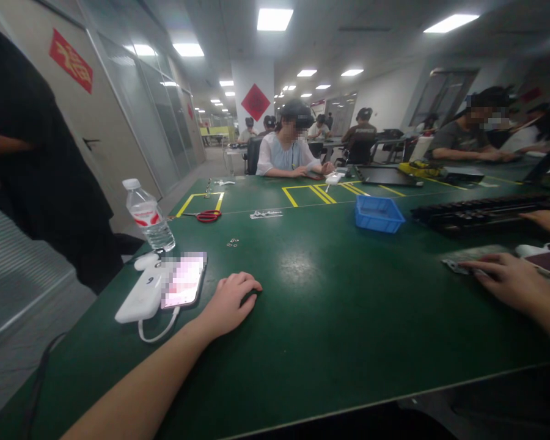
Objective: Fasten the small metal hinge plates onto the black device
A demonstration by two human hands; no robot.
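My left hand rests on the green table. Its fingers are loosely bent, the thumb stands apart, and nothing shows in it. Close by lie a lit phone and a white power bank, joined by a white cable. Far to the right, my right hand has its fingertips on what looks like a clear plastic bag with small silvery parts at its left end. The hand's underside is hidden. Several small metal rings lie beyond my left hand.
A water bottle stands at the left edge, with red-handled scissors beyond. A blue bin sits near black rails. Another person's hand reaches in from the right. A person sits opposite; another stands left.
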